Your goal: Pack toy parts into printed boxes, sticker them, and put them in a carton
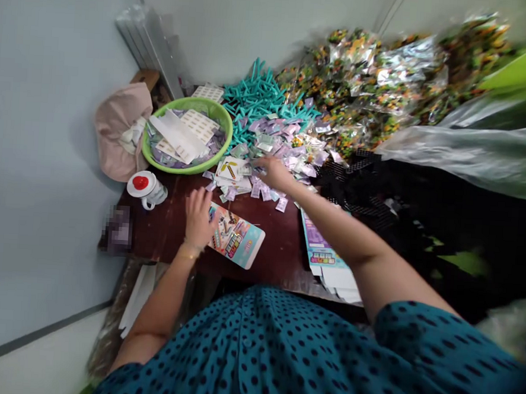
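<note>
A flat, colourful printed box (236,237) lies at an angle on the dark red tabletop. My left hand (199,220) is open at its left end, fingers stretched forward and the thumb side touching or very close to the box. Farther forward, my right hand (275,174) reaches over the near edge of a heap of small purple and silvery sachets (278,138). Its fingers look partly extended and apart, slightly blurred, with nothing clearly held. Just left of those fingertips lies a small stack of printed paper sheets (229,170), with sachets around and on it.
A green basket (223,153) holds sachets and printed sheets. Beside it are a lidded mug (156,193) and a pink cap (119,132). Turquoise sticks (254,95) and bags of multicoloured pieces (363,78) fill the back. Flat cartons (322,251) lie under my right forearm, near black mesh pieces (357,179).
</note>
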A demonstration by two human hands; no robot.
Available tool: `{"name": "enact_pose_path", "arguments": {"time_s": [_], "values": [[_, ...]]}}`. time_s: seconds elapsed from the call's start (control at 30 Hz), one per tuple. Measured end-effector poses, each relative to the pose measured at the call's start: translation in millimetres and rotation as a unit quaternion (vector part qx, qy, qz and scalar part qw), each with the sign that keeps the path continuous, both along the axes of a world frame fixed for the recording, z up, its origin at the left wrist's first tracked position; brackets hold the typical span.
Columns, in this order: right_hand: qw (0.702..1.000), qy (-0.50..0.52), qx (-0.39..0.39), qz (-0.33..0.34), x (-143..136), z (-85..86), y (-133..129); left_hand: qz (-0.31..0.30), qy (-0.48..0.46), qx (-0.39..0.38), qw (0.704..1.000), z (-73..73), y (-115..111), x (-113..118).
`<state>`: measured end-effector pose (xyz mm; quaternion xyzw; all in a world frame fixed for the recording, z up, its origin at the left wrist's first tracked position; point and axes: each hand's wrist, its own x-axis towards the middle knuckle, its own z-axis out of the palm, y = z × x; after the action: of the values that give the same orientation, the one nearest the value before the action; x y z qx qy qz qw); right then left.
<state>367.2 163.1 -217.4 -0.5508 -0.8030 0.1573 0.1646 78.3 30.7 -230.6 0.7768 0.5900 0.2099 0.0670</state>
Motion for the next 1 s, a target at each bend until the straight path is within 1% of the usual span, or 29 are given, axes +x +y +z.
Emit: {"name": "enact_pose_path", "arguments": {"time_s": [0.03,0.07,0.1,0.13,0.17,0.2,0.27,0.33,0.4,0.47,0.53,0.6,0.67,0.73,0.77,0.8,0.87,0.93,1.0], "values": [[0.998,0.045,-0.021,0.046,-18.0,-13.6,-27.5,-0.068,0.023,-0.024,0.997,-4.0,-27.1,5.5],[0.992,0.087,-0.044,0.075,-34.1,-25.8,-55.0,-0.128,0.048,-0.050,0.989,-9.5,-52.8,10.1],[0.988,0.119,-0.062,0.082,-47.2,-36.4,-81.9,-0.167,0.071,-0.074,0.981,-16.0,-75.8,13.6],[0.986,0.137,-0.071,0.066,-56.6,-45.5,-107.7,-0.187,0.090,-0.094,0.974,-23.4,-95.5,15.9],[0.986,0.145,-0.076,0.038,-61.9,-53.1,-132.0,-0.189,0.103,-0.108,0.971,-31.1,-111.3,17.3],[0.986,0.150,-0.077,0.005,-63.5,-59.5,-154.3,-0.177,0.110,-0.115,0.971,-38.7,-123.2,18.1],[0.981,0.171,-0.083,-0.039,-57.1,-68.4,-191.2,-0.140,0.109,-0.113,0.978,-52.1,-137.3,19.0],[0.971,0.214,-0.104,-0.033,-43.2,-72.6,-215.6,-0.109,0.089,-0.095,0.985,-60.4,-142.6,20.1],[0.963,0.240,-0.123,-0.004,-28.8,-71.7,-224.8,-0.101,0.054,-0.072,0.991,-61.0,-143.9,19.9],[0.967,0.226,-0.118,0.014,-20.9,-66.2,-216.5,-0.103,0.012,-0.048,0.993,-52.9,-144.4,15.9],[0.978,0.189,-0.085,0.018,-25.1,-57.8,-190.6,-0.082,-0.035,-0.020,0.996,-37.0,-145.3,7.4],[0.988,0.149,-0.042,0.029,-41.9,-48.9,-150.5,-0.034,-0.086,0.008,0.996,-16.0,-146.7,-3.3],[0.994,0.102,-0.009,0.045,-64.4,-41.9,-103.6,0.011,-0.136,0.027,0.990,5.9,-148.9,-13.6],[0.997,0.052,0.011,0.050,-81.1,-38.7,-59.3,0.053,-0.176,0.035,0.982,24.1,-152.6,-22.3],[0.999,0.028,0.014,0.043,-84.3,-39.0,-40.8,0.074,-0.189,0.037,0.978,30.8,-155.3,-26.5],[1.000,0.002,0.013,0.027,-83.7,-40.6,-25.6,0.096,-0.199,0.040,0.974,35.4,-158.5,-30.9],[0.999,-0.045,0.006,-0.025,-73.0,-47.5,-5.0,0.138,-0.220,0.042,0.965,39.1,-166.2,-40.9],[0.993,-0.079,0.003,-0.083,-58.8,-56.3,6.2,0.170,-0.254,0.038,0.951,37.2,-173.2,-51.6],[0.989,-0.093,0.014,-0.111,-52.5,-62.4,14.5,0.195,-0.297,0.033,0.934,33.1,-176.2,-60.4]]}}
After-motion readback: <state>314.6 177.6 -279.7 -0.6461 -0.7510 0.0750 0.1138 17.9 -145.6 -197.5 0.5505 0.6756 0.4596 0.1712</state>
